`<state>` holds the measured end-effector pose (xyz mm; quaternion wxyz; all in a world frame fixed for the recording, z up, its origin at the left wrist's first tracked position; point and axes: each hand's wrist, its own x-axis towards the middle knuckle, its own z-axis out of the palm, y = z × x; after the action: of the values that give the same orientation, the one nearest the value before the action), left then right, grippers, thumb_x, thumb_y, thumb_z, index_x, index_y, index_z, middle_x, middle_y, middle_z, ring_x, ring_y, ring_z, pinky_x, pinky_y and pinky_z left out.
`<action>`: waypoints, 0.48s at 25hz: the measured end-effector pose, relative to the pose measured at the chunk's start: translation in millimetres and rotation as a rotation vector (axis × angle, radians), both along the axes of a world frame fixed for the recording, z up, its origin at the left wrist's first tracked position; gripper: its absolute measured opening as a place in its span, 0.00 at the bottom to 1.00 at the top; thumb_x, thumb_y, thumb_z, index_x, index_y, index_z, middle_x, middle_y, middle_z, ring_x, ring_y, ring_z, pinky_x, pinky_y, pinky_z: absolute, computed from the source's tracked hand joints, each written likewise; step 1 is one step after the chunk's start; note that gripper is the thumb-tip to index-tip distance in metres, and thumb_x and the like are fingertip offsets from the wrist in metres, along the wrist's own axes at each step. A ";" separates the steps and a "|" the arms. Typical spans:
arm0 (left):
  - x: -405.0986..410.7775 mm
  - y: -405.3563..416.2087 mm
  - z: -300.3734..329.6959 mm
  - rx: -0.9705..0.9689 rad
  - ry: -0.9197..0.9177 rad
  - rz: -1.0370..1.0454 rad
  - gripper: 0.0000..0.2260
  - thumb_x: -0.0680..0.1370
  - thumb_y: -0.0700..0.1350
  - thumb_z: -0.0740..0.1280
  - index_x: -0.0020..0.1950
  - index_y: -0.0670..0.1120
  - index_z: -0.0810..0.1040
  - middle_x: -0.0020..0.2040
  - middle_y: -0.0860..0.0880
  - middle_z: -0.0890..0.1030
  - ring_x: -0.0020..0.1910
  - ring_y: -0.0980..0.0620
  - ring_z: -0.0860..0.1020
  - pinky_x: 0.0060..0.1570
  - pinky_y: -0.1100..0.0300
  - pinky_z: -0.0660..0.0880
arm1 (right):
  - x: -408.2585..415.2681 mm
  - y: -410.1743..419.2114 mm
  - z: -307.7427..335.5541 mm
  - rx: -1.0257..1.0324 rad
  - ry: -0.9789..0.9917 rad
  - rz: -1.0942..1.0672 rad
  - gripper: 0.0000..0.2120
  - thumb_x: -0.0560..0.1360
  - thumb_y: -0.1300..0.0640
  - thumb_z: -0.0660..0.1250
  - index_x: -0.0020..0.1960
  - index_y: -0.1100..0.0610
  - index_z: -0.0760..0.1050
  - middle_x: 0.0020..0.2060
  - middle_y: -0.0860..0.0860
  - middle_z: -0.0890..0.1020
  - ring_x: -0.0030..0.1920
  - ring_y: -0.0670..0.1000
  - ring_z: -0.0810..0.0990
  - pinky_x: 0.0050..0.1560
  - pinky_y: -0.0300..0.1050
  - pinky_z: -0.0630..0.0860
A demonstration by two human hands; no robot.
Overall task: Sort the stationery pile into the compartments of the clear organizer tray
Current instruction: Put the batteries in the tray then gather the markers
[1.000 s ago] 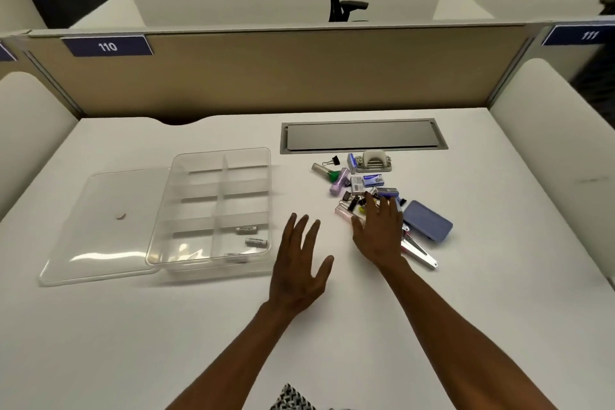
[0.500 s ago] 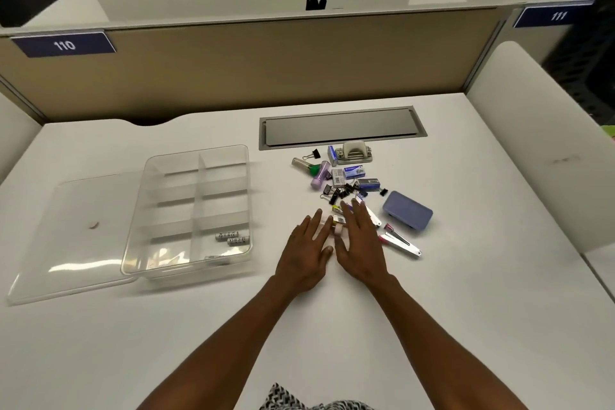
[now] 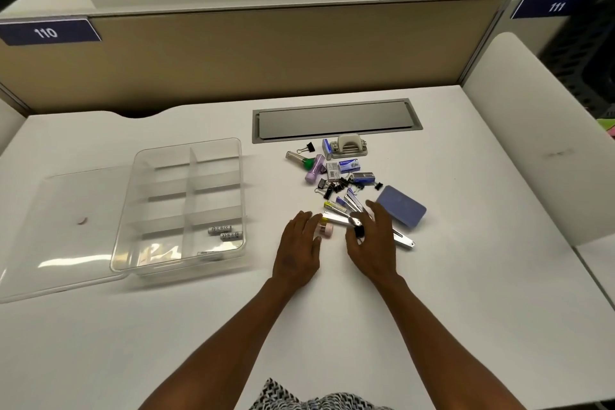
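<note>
Head view: hands (image 3: 336, 245) at stationery pile (image 3: 346, 183)

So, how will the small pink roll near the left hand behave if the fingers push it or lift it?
The pink roll looks round like a small tape roll, so a sideways push may send it rolling on the smooth white desk. It seems small and probably light, easy to pinch. The left hand lies right beside it, so a short reach should do.

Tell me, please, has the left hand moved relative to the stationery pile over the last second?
Yes. The left hand has moved right, away from the organizer tray, reaching the pile's near edge.
</note>
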<state>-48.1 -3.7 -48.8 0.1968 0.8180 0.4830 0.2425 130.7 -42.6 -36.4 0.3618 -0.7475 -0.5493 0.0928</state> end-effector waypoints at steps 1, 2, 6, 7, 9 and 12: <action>-0.5 -0.6 -0.2 0.002 0.009 0.001 0.23 0.79 0.44 0.62 0.75 0.48 0.65 0.74 0.46 0.68 0.74 0.48 0.64 0.73 0.49 0.63 | -0.5 7.2 4.6 -0.009 -0.018 0.013 0.15 0.74 0.60 0.68 0.60 0.57 0.79 0.68 0.59 0.73 0.71 0.60 0.67 0.71 0.57 0.66; -1.1 -0.7 -0.8 0.008 0.023 0.002 0.23 0.80 0.45 0.61 0.76 0.49 0.64 0.75 0.47 0.66 0.76 0.48 0.62 0.74 0.50 0.61 | 0.2 16.6 9.1 -0.030 -0.064 0.038 0.15 0.74 0.62 0.68 0.60 0.57 0.80 0.68 0.60 0.74 0.71 0.61 0.68 0.70 0.57 0.67; -3.0 -3.6 -0.8 -0.002 0.053 0.024 0.25 0.81 0.48 0.59 0.78 0.54 0.58 0.80 0.49 0.54 0.79 0.50 0.49 0.76 0.57 0.51 | 8.2 53.4 23.7 -0.266 -0.278 0.179 0.16 0.74 0.61 0.69 0.60 0.53 0.82 0.64 0.58 0.76 0.66 0.61 0.71 0.61 0.57 0.72; -3.1 -3.9 0.3 -0.007 0.058 0.029 0.26 0.81 0.48 0.58 0.79 0.54 0.57 0.80 0.49 0.53 0.79 0.51 0.48 0.76 0.57 0.51 | 9.6 59.2 26.4 -0.320 -0.312 0.204 0.15 0.74 0.59 0.69 0.60 0.51 0.82 0.64 0.57 0.76 0.66 0.60 0.70 0.60 0.56 0.72; -2.7 -3.2 -0.5 -0.001 0.060 0.037 0.25 0.81 0.48 0.58 0.79 0.53 0.57 0.80 0.48 0.55 0.79 0.51 0.49 0.77 0.55 0.53 | 11.9 67.4 31.5 -0.348 -0.357 0.223 0.12 0.76 0.56 0.68 0.57 0.50 0.83 0.62 0.56 0.76 0.64 0.60 0.71 0.56 0.54 0.71; -3.4 -3.4 -3.7 0.002 0.053 0.052 0.25 0.81 0.48 0.59 0.78 0.51 0.58 0.79 0.48 0.59 0.79 0.50 0.53 0.76 0.52 0.58 | 12.7 72.5 37.7 -0.389 -0.394 0.225 0.11 0.74 0.50 0.71 0.56 0.48 0.84 0.62 0.54 0.74 0.63 0.59 0.71 0.57 0.53 0.71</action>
<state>-51.5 -7.1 -52.5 0.1767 0.8117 0.5088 0.2261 143.4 29.9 1.3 0.0855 -0.7409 -0.6602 0.0890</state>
